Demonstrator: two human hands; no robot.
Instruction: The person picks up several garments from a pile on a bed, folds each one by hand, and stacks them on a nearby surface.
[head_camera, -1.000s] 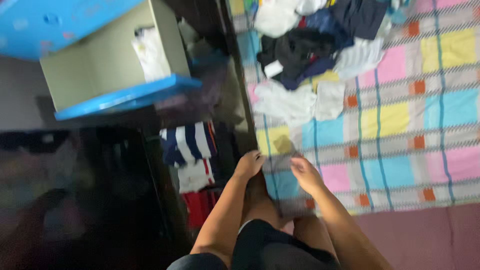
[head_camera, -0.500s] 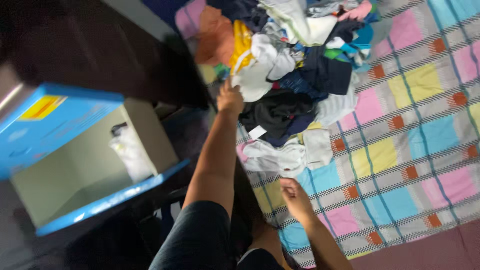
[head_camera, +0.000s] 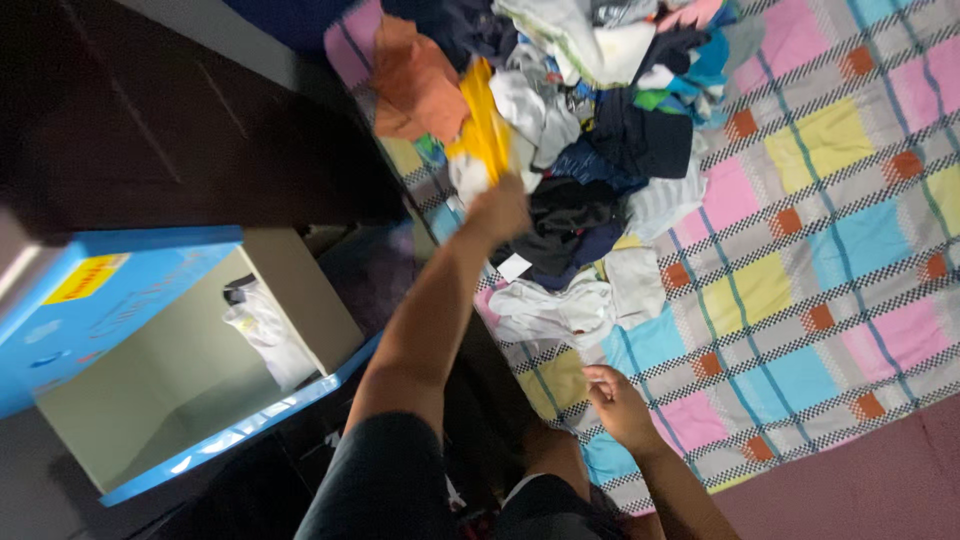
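At the edge of the heaped mixed-colour clothes pile (head_camera: 590, 110) on the bed, your left hand (head_camera: 497, 208) grips the bright yellow cloth garment (head_camera: 481, 125). Pull hard and tangled neighbours, like the orange cloth (head_camera: 420, 80), may slide off. Your right hand (head_camera: 617, 405) rests open on the checked multicolour bedsheet (head_camera: 800, 270).

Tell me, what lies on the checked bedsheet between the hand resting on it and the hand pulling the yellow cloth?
In the head view, a crumpled white garment lies between the right hand and the left hand gripping the yellow cloth.
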